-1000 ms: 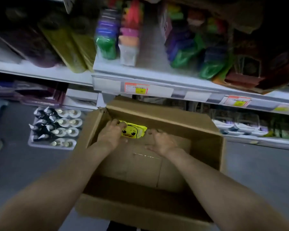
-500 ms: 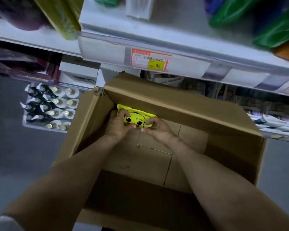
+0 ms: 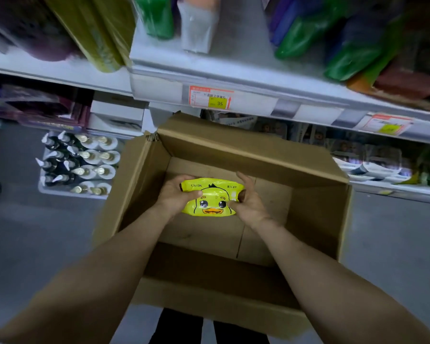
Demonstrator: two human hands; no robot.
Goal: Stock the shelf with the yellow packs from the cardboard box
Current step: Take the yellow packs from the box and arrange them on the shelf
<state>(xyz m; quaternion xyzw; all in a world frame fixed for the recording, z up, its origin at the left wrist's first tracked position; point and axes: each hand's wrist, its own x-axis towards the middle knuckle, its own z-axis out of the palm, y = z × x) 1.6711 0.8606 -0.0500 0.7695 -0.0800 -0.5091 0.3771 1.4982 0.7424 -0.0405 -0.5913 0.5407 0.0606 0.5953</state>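
Observation:
An open cardboard box (image 3: 246,155) stands on the floor in front of the shelf (image 3: 233,78). Inside it, a yellow pack (image 3: 212,194) with a duck face is held flat above the box bottom. My left hand (image 3: 174,197) grips its left end, thumb across the top. My right hand (image 3: 248,202) grips its right end, fingers curled over the far edge. No other yellow pack shows in the box.
The white shelf edge carries price tags (image 3: 210,98) just above the box. Green and dark bags (image 3: 333,38) lie on the upper shelf. A tray of pump bottles (image 3: 77,162) stands on the floor at the left. Packaged goods (image 3: 372,160) fill the lower right shelf.
The pack has come away from the box's far left corner toward the middle and turned face up. Both hands have closed on its ends; before, the right hand lay beside it.

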